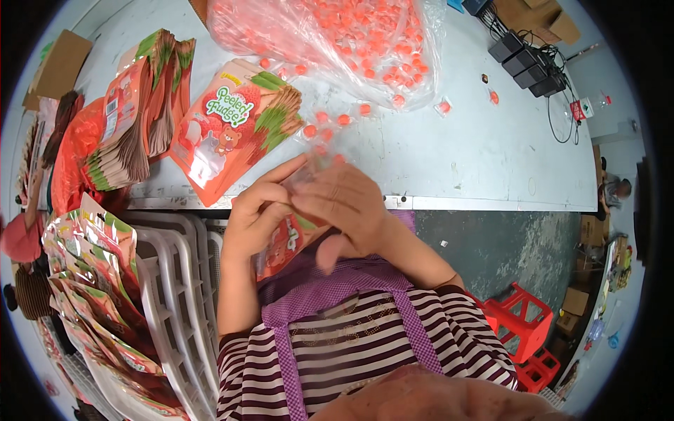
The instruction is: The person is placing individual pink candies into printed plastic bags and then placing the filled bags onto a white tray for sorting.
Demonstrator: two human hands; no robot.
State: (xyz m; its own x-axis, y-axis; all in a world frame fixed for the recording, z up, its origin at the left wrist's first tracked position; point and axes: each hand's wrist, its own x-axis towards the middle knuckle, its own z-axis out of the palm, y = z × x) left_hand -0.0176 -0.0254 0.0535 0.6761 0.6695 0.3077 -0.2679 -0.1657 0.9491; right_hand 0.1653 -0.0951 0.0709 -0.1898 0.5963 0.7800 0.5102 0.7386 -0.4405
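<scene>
In front of my apron, my left hand (261,212) is closed on the edge of a red and green printed pouch (284,245). My right hand (345,202) is bent over the pouch's upper end, its back toward me and its thumb blurred. Whether its fingers grip anything is hidden. A bit of clear plastic shows between the two hands. Just beyond them, several small orange-red wrapped candies (323,133) lie on the pale table (449,151). To the left of my hands, a fanned stack of matching flat pouches (210,151) rests at the table's near edge.
A large clear bag of candies (351,45) lies at the back, beside taller pouch stacks (133,105). Black power adapters with cables (523,63) sit far right. At lower left, bulging pouches (105,295) stand by grey plastic crates (175,281). Red stools (523,319) are at right.
</scene>
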